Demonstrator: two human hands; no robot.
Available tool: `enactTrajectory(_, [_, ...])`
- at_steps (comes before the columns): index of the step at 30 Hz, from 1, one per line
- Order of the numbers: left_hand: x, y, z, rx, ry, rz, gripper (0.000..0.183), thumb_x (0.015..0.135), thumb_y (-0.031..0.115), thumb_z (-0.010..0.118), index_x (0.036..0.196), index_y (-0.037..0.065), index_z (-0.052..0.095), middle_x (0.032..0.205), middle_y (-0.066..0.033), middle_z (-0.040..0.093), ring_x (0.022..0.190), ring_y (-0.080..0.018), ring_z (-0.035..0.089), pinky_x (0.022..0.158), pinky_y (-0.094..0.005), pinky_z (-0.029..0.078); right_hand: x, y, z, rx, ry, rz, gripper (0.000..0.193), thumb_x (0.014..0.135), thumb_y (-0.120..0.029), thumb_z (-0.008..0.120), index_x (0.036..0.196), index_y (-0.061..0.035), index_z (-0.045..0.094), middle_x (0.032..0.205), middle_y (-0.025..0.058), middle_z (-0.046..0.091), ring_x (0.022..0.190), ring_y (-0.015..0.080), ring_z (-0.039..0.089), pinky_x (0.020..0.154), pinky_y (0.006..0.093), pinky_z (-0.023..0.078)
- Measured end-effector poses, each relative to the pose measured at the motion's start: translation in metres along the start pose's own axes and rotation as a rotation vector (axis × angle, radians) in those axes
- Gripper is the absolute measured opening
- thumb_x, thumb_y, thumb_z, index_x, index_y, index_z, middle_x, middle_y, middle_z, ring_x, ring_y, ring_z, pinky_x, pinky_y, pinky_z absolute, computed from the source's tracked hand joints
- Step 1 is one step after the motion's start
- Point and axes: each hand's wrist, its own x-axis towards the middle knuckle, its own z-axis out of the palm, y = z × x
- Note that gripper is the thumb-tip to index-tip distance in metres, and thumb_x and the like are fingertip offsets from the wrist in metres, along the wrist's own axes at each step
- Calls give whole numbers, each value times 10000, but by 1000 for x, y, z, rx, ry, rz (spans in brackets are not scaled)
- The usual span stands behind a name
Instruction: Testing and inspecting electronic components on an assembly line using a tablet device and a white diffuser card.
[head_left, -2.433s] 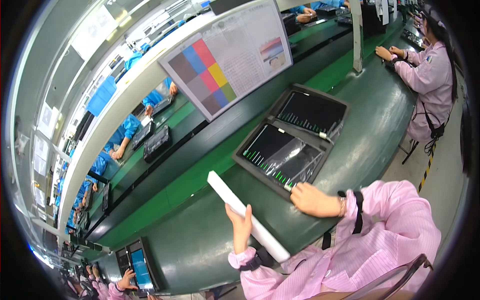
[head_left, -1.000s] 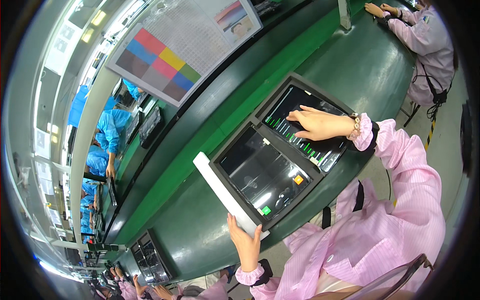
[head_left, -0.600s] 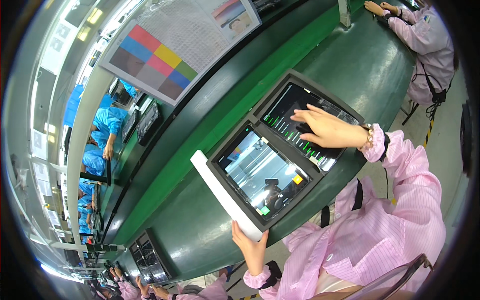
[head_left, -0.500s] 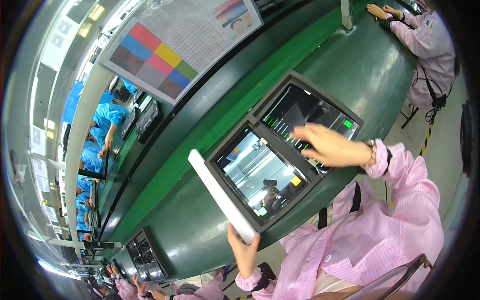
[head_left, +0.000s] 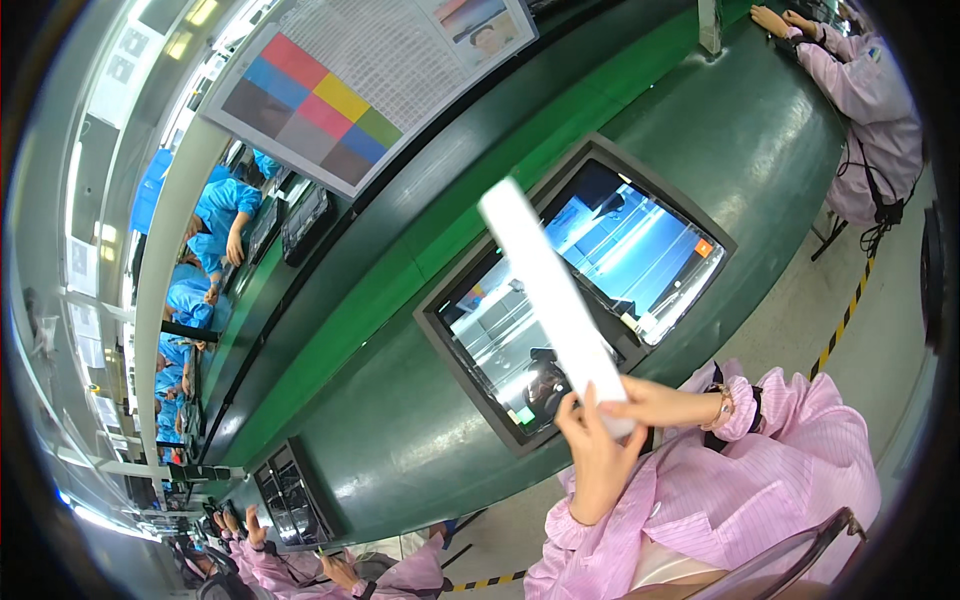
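White bar (head_left: 548, 285) held aslant over the dark tray (head_left: 455, 368) on the green table (head_left: 400, 435). The left hand (head_left: 600, 455) grips the bar's near end, fingers closed about it; the right hand (head_left: 660, 402) has its fingers against the same end — whether they close round it cannot be told. The bar crosses in front of the left tablet (head_left: 478, 325) and the tray's divider, its far end beyond the rim. The right tablet (head_left: 635, 240) shows a lit, bluish picture. Beyond — a chart (head_left: 335, 105) with coloured squares.
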Motion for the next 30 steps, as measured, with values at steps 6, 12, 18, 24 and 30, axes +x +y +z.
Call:
enactTrajectory(6, [-8, -1, -27, 185, -47, 160, 721, 749, 172, 730, 1335, -27, 359, 1302, -187, 460, 1100, -327, 435, 963, -415, 331, -25, -41, -37, 125, 80, 379, 315, 928, -294, 558, 1009, 9, 579, 642, 53, 611, 408, 91, 530, 386, 210, 393])
enactTrajectory(12, [-19, -9, -48, 450, 123, -163, 618, 806, 160, 657, 1356, 26, 410, 1144, -136, 534, 1105, -294, 417, 941, -390, 315, -36, -41, -42, -16, 99, 397, 312, 909, -289, 573, 972, 15, 600, 637, 53, 614, 418, 70, 525, 379, 203, 386])
enactTrajectory(18, [-22, -36, -47, 638, 190, -102, 543, 836, 171, 627, 1318, -3, 445, 1075, -111, 587, 1152, -281, 442, 951, -400, 296, -35, -45, -42, -12, 87, 420, 305, 899, -274, 584, 957, 25, 604, 631, 51, 607, 407, 69, 519, 370, 199, 378])
enactTrajectory(24, [-16, -35, -49, 727, 185, -33, 527, 849, 165, 617, 1313, -6, 434, 1012, -105, 625, 1245, -291, 409, 989, -455, 262, -35, -40, -43, 34, 80, 423, 310, 898, -277, 588, 959, 26, 602, 628, 55, 606, 402, 70, 516, 365, 200, 374])
enactTrajectory(30, [-5, -22, -43, 681, 160, -2, 542, 842, 159, 623, 1314, -7, 415, 1011, -106, 627, 1257, -297, 400, 1020, -470, 238, -38, -47, -49, 3, 73, 420, 336, 891, -297, 601, 1008, 18, 596, 643, 44, 607, 402, 65, 498, 364, 203, 372])
